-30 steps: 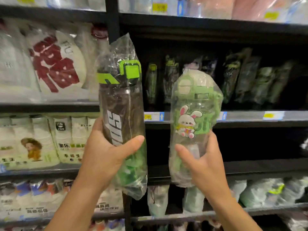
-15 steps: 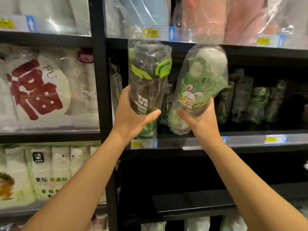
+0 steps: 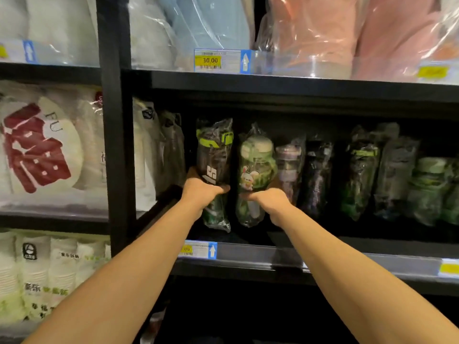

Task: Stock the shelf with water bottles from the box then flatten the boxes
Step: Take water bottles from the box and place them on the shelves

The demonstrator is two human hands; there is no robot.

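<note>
My left hand (image 3: pixel 200 194) grips a dark bottle with a lime-green lid (image 3: pixel 214 155), wrapped in a clear plastic bag. My right hand (image 3: pixel 267 201) grips a green bottle with a rabbit picture (image 3: pixel 255 167), also bagged. Both bottles stand upright, side by side, inside the black shelf (image 3: pixel 248 254), with their bases low near the shelf board. Whether the bases touch the board I cannot tell. To the right of them stands a row of several bagged bottles (image 3: pixel 360 170). No box is in view.
A black upright post (image 3: pixel 115 145) bounds the shelf bay on the left. White bagged goods (image 3: pixel 146 155) stand just left of the dark bottle. The shelf above holds pink and blue wrapped goods (image 3: pixel 323 33). Paper-cup packs (image 3: pixel 49 269) fill the lower left bay.
Both hands have moved forward into the shelf bay, carrying the two bottles from in front of the shelf edge to deep inside, now upright beside the row.
</note>
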